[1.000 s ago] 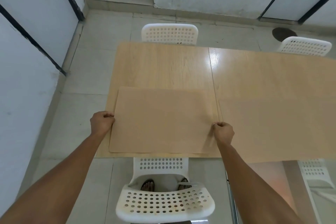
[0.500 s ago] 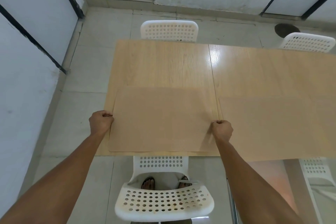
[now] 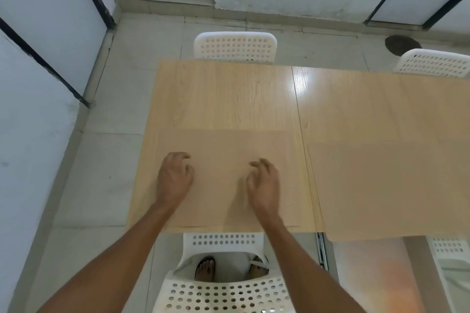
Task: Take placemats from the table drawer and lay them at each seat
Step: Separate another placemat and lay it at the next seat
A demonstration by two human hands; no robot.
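Note:
A tan placemat [image 3: 223, 142] lies flat on the near left part of the light wooden table [image 3: 229, 94], in front of the near white chair [image 3: 223, 295]. My left hand [image 3: 174, 178] and my right hand [image 3: 263, 183] hover over the mat with curled, spread fingers and hold nothing. A second tan placemat [image 3: 394, 185] lies to the right, its near edge jutting past the table's edge. The drawer is hard to make out; a metal slide rail [image 3: 321, 249] shows under the table's near edge.
A white perforated chair [image 3: 235, 46] stands at the table's far side, another [image 3: 435, 62] at the far right, and part of one [image 3: 450, 262] at the near right. Walls close in on the left and behind. My feet show under the near chair.
Both hands have let go of the left placemat's side edges and moved inward over it. The mat now lies flat on the table.

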